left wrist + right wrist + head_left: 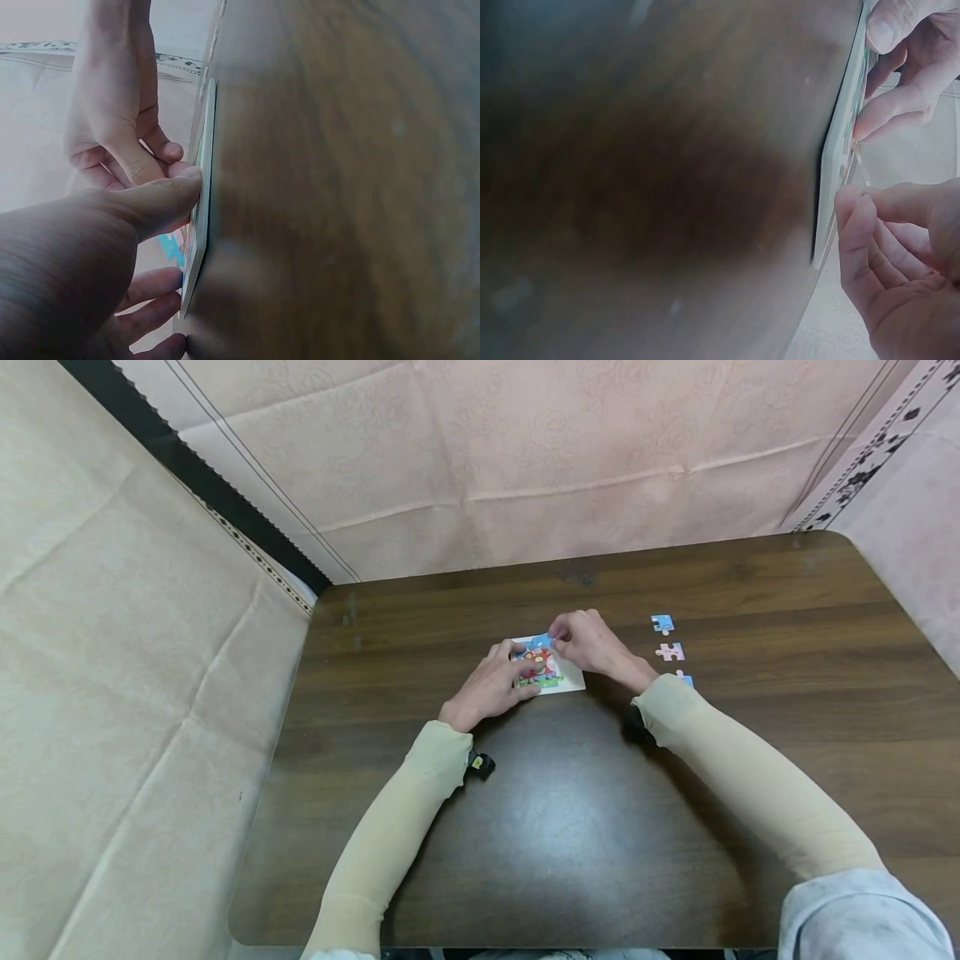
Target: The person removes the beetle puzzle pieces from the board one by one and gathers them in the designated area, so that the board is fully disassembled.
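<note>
A small jigsaw board (572,678) lies on the table, its left part filled by a colourful picture (551,670) and its right part bare white. My left hand (491,683) rests on the board's left side, thumb at the near edge and fingers spread over the picture. At the picture's upper right, my right hand (588,642) pinches a jigsaw piece (862,171) between thumb and forefinger. The piece appears only as a thin edge in the right wrist view; its print is mostly hidden by the fingers.
Right of the board, three loose jigsaw pieces form a column: a blue one (662,623), a pink one (670,652) and another blue one (686,678) partly behind the right forearm. The brown wooden table (420,610) meets hanging cloth at its back and left.
</note>
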Demonstrator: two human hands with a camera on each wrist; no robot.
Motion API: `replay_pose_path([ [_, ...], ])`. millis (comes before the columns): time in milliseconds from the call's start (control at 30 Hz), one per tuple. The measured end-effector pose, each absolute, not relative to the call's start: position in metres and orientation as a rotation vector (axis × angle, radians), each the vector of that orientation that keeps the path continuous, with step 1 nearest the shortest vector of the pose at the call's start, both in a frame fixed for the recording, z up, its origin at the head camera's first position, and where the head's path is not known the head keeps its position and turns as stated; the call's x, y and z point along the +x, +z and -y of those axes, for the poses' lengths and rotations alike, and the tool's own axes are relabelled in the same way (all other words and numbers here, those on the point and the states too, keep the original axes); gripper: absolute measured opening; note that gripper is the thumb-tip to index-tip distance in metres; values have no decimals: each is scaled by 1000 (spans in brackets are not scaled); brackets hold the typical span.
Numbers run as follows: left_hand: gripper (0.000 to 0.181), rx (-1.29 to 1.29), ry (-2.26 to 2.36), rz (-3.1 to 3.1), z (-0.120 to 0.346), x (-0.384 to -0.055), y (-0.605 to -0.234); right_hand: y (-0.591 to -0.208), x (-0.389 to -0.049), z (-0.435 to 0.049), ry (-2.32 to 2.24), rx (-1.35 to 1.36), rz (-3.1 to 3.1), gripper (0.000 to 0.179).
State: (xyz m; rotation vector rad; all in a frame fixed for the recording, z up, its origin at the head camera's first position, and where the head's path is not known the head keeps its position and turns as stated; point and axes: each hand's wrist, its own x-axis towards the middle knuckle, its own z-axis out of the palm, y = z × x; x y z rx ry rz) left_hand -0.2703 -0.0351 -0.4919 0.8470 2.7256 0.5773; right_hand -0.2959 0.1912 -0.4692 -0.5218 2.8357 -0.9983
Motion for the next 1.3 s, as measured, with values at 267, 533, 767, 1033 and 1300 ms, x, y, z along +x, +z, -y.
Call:
replay_pose_path([
  [267,48,862,585,-2720,36,-274,-497,-469,-296,-191,-969,-489,-2848,22],
  [533,52,845,632,-2694,39,-289,-519,-464,-290,-206,-1011,-458,-2889,22],
  [767,67,838,616,-2717,40,-290,-524,-467,-287,-228,-1045,-406,-2932,21],
  [1033,67,821,569,-2731,36,-271,-495,-467,-286,-252,-1041,-329,-2983,19],
  [1300,63,827,554,-2742,34,-265,-488,-468,-284,-280,-1031,-279,-2985,19],
])
